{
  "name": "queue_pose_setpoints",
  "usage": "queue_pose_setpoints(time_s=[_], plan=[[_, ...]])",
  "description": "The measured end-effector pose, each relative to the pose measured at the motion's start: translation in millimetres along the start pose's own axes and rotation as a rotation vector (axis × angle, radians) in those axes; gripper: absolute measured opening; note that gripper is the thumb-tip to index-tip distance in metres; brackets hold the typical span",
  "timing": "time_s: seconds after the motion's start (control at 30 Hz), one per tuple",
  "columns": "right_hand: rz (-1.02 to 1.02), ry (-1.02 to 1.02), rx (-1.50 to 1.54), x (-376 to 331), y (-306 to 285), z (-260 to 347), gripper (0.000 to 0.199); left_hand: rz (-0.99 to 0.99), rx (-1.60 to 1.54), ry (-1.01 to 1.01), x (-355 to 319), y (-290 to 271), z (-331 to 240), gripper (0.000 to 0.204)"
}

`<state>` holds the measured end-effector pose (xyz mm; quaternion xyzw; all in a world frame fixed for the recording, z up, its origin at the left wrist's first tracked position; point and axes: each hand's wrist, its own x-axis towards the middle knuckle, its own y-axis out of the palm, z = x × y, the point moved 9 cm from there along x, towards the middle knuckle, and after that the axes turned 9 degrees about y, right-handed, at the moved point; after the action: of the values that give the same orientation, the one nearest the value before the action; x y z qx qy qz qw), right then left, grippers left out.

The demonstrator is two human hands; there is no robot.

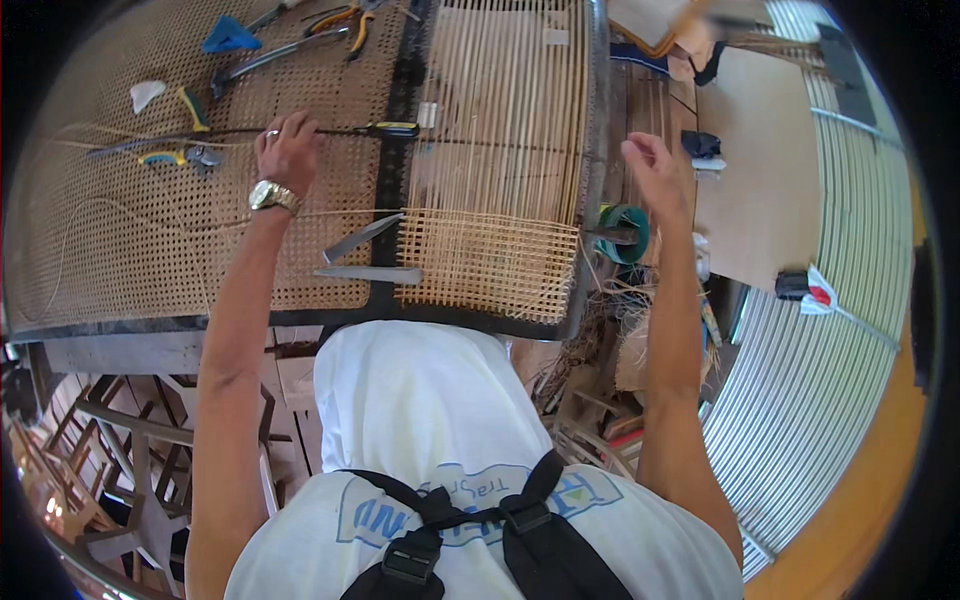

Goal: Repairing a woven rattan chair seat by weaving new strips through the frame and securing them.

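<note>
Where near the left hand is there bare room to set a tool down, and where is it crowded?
Small patch: cane webbing right of the left hand, between the long dark rod and two grey pieces. Larger, farther right: the pale board, bordered by the ribbed sheet. Crowded: the webbing's upper part, with blue wedge and orange-handled pliers.

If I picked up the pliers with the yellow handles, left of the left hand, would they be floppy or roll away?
The pliers would probably feel stiff and a bit heavy for their size, since the grey head looks like metal. They likely wouldn't roll if pushed, because they seem to lie flat on the woven panel.
</note>
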<state>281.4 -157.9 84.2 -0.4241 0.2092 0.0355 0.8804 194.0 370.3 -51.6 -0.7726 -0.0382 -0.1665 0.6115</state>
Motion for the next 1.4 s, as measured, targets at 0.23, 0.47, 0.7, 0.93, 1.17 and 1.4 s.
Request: queue_pose_setpoints(time_s=[0.23, 0.47, 0.7, 0.93, 1.17, 1.4], plan=[[0.196, 0.030, -0.051, 57, 41, -115, 0.093, 0.140, -0.014, 0.090, 15, 10, -3, 0.018], [0.175, -0.035, 0.068, 3, 21, -95, 0.041, 0.443, -0.243, -0.169, -19, 9, -23, 0.020], [0.264, 0.245, 0.344, -49, -35, -204, 0.024, 0.753, -0.269, -0.107, -52, 31, -55, 0.021], [-0.236, 0.074, -0.317, -68, -100, -212, 0.034, 0.742, -0.136, -0.152, -52, 24, -56, 0.024], [-0.335, -0.198, -0.035, -166, 9, 33, 0.023, 0.486, -0.059, -0.065, -65, -2, -31, 0.022], [0.014, -0.785, -0.260, -172, 285, 114, 0.028, 0.496, -0.267, -0.119, -65, -60, 28, 0.027]])
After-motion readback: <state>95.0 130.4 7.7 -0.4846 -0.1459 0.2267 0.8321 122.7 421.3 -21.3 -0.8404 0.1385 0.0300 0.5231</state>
